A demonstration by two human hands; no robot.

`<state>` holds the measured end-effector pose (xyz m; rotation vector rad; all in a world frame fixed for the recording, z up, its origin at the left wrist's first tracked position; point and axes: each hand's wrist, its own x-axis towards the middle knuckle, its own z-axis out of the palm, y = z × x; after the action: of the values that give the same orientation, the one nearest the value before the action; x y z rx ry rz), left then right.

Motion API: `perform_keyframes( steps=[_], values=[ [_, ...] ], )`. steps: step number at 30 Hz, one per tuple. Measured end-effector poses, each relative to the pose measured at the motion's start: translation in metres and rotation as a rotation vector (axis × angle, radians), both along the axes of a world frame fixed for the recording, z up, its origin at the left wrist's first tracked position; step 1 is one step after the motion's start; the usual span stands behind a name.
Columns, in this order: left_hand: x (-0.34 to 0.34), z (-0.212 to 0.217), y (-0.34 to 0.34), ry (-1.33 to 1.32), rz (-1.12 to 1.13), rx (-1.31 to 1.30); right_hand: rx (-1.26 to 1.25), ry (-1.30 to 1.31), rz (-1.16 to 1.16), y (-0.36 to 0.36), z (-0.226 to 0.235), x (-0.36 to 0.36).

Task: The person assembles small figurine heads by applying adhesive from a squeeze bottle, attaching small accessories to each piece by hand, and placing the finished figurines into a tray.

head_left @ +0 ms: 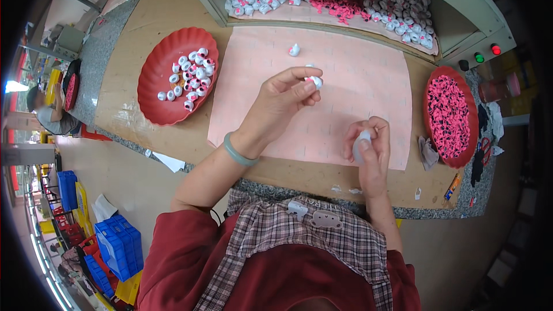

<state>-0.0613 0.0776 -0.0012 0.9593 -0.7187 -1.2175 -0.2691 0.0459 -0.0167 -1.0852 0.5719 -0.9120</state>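
Note:
Between the thumb and forefinger of my left hand (pixel 282 93) is a small white rounded piece (pixel 315 82) with a bit of pink on it. My right hand (pixel 371 155), lower and to the right, is wrapped round a small translucent white squeeze bottle (pixel 362 145), its narrow tip pointing up. The two hands are apart, above a pale pink sheet (pixel 253 69). Beyond my left hand, a single white piece (pixel 294 50) stands on the sheet. A red scalloped tray (pixel 154 89) at the left holds several white pieces with pink and dark parts.
At the right, a red tray (pixel 429 106) is heaped with small pink-and-black parts. A grey crumpled cloth (pixel 428 153), an orange-and-blue tube (pixel 453 187) and red-handled scissors (pixel 487 151) lie near it. Behind the sheet stands a cabinet (pixel 461 37) full of pieces. Blue crates (pixel 119 246) are at lower left.

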Motion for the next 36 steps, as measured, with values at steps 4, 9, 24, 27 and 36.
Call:
perform_keyframes(
  steps=[4, 9, 24, 27, 36],
  values=[
    [-0.013, 0.004, 0.028, 0.332, -0.072, 0.006, -0.075, 0.061, -0.044, 0.0, 0.008, -0.004],
    [-0.026, 0.004, 0.048, 0.27, -0.088, -0.038, -0.233, 0.101, -0.024, -0.001, 0.007, -0.016],
    [-0.035, -0.006, 0.064, 0.171, -0.143, 0.005, -0.165, -0.022, -0.255, 0.002, 0.019, -0.02],
    [-0.037, -0.007, 0.062, 0.127, -0.14, 0.013, -0.13, 0.03, -0.266, 0.0, 0.018, -0.022],
    [-0.041, -0.007, 0.061, 0.395, -0.112, 0.088, -0.215, 0.037, -0.221, -0.002, 0.022, -0.021]
  ],
)
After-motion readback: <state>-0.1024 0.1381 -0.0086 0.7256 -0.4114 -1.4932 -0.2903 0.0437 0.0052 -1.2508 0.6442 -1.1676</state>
